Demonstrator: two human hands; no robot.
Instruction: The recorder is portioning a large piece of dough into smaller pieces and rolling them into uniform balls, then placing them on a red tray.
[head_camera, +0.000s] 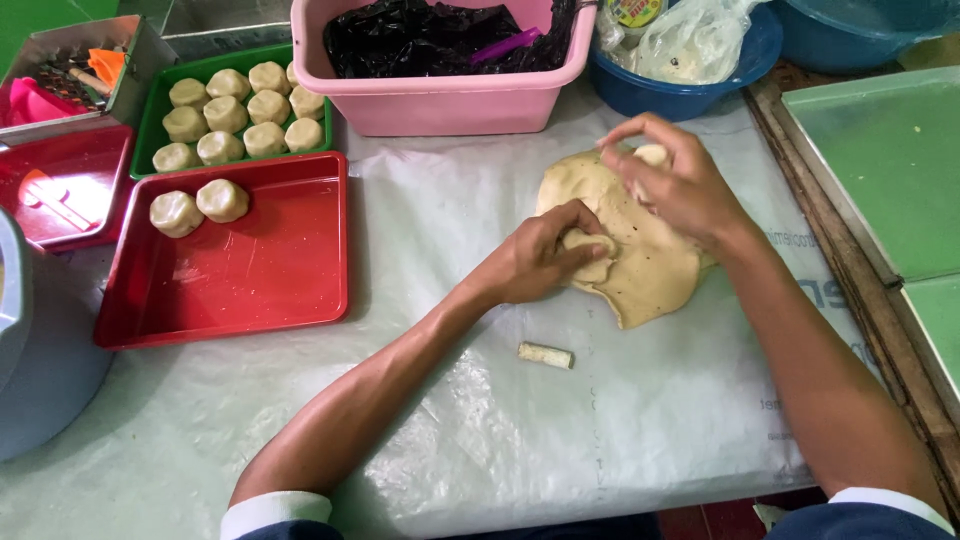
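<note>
Surface: worktable under clear plastic sheet (560, 440).
Dough slab (640, 265): flat, under both hands.
Left hand (540, 262): grasping slab's edge.
Right hand (668, 180): pinching small dough lump (652, 155).
Done: green tray (152, 110) full of formed pieces; two in red tray (250, 290), left of left hand.
Left: most of slab.

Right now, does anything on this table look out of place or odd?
One thing: a small pale cylindrical stick lies alone on the plastic sheet, below the dough slab that both hands work. The shaped dough pieces sit neatly in the red tray and green tray.
</note>
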